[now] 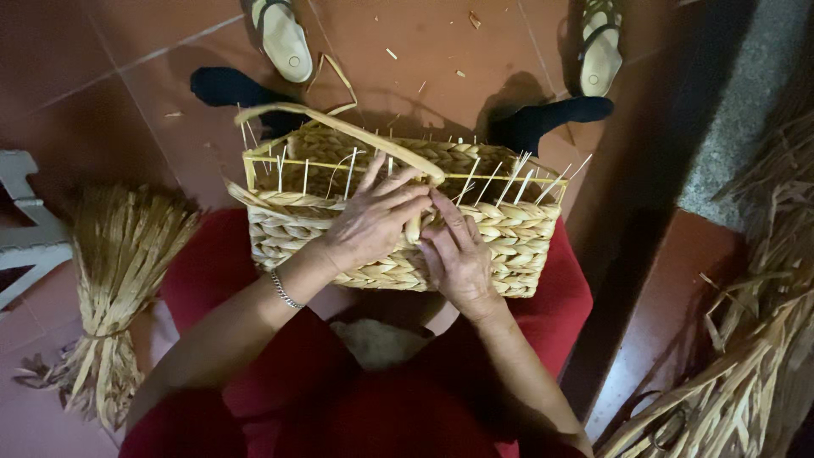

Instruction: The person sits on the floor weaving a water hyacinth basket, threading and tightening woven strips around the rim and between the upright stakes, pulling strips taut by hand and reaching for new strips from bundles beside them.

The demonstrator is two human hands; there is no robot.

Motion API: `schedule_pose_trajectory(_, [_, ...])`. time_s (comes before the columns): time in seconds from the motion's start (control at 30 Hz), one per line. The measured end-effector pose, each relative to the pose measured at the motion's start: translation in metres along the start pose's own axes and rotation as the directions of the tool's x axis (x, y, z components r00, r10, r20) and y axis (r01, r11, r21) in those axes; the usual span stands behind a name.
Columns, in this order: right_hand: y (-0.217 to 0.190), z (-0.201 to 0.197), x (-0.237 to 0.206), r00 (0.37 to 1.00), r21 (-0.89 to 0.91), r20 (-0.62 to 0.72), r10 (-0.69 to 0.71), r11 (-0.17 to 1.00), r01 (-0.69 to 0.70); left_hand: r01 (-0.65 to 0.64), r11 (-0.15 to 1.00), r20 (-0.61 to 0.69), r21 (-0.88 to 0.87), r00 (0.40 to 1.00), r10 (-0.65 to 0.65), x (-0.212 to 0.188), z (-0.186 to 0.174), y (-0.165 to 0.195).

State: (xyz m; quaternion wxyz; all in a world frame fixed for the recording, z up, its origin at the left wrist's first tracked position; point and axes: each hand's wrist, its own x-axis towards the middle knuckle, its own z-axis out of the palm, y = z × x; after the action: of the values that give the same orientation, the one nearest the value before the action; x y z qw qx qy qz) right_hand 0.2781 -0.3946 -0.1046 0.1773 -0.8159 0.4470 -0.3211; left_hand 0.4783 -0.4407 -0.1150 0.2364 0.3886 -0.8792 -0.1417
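I looked down on a half-woven straw basket (398, 229) resting on my lap, on the red skirt (339, 399), its near wall facing me and its open top toward my feet. My left hand (373, 222) lay on the near wall close to the top rim, fingers spread and curled, pressing the weave; the fingertips (415, 199) met a flat straw strand (339, 127) that ran from the basket's far left corner across the opening to the near rim. My right hand (458, 259) sat just beside the left, touching it, fingers bent and pinching that same strand at the rim, index finger (445, 208) pointing up along the wall. I couldn't tell how firm either pinch was.

Thin pale stakes (509, 180) stood up out of the rim, most toward the right corner. A silver bracelet (284, 291) was on the left wrist.

On the tiled floor (110, 76), a tied bundle of straw (114, 288) lay left of my knee, and a looser heap of straw (746, 356) lay at the right edge. My feet in dark socks (229, 86) were beyond the basket, and two pale sandals (284, 38) sat further out. A white stool (21, 229) was partly visible at the left edge.
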Motion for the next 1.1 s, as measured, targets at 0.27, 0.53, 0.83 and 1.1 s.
schedule_pose_trajectory(0.27, [-0.007,0.004,0.008,0.999,-0.102,0.035,-0.023,0.994,0.026,0.537,0.644,0.245,-0.545,0.836,-0.491,0.026,-0.005,-0.029])
schedule_pose_trajectory(0.53, [-0.007,-0.002,0.022,0.997,-0.04,0.07,0.039,0.999,-0.036,-0.089,0.988,0.076,0.123,0.994,0.08,0.129,-0.025,-0.035])
schedule_pose_trajectory(0.83, [-0.007,0.002,0.044,0.997,-0.085,0.039,0.069,0.994,-0.066,0.527,0.85,0.974,0.026,0.177,-0.14,0.147,0.002,-0.121])
schedule_pose_trajectory(1.1, [0.001,-0.001,0.061,0.985,-0.092,0.126,0.119,0.99,-0.108,0.837,0.381,0.875,-0.393,0.213,0.434,0.135,0.044,-0.139])
